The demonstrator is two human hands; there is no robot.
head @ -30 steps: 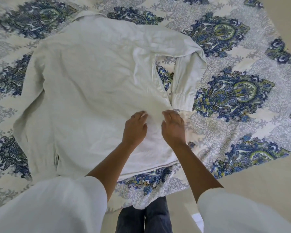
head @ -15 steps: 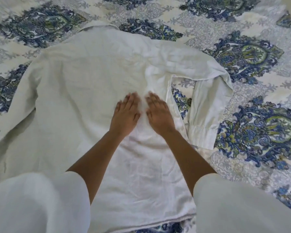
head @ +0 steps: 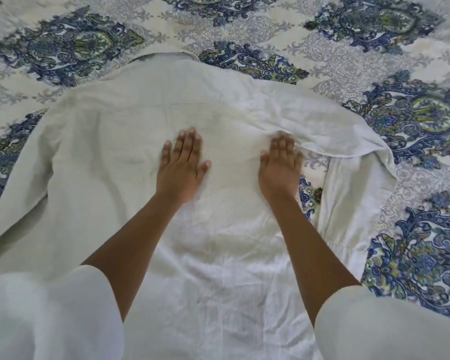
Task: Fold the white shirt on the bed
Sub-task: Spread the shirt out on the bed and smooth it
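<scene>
Both palms are pressing flat, gripping nothing: left hand (head: 182, 167) and right hand (head: 279, 167) are lying apart on the white cotton shirt (head: 130, 141). It's lying back-up, collar pointing away, on the blue-paisley patterned bedspread (head: 348, 61). Right sleeve is folded back; white sleeves are hiding the hem.

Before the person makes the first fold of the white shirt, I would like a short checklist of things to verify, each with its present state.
1. White shirt lies back side up on the bedspread: ok.
2. Left hand flat and open on the shirt's back: ok.
3. Right hand flat and open near the shirt's right edge: ok.
4. Right sleeve laid out straight: not ok, it is bent back on itself, with creases at the shoulder.
5. Left sleeve laid out flat: cannot tell, its end runs out of view.
6. Lower hem smooth: cannot tell, the person's own sleeves hide it.
</scene>
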